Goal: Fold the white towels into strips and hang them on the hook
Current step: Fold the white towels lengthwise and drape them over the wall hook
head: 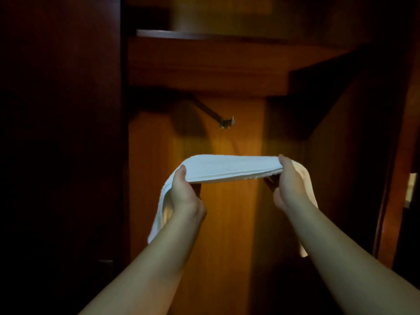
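Observation:
A white towel [227,165] folded into a long strip stretches level between my two hands, in front of a wooden panel. My left hand [185,194] pinches it near its left end, thumb on top and fingers below. My right hand [288,185] grips it near the right end the same way. Both loose ends hang down past my wrists. A small metal hook [228,122] sticks out of the panel above the towel, a little above its middle, apart from it.
A wooden shelf [204,36] runs across the top of the recess. Dark wooden walls close in on the left [61,133] and right [363,144]. A slanted bar [209,110] leads down to the hook.

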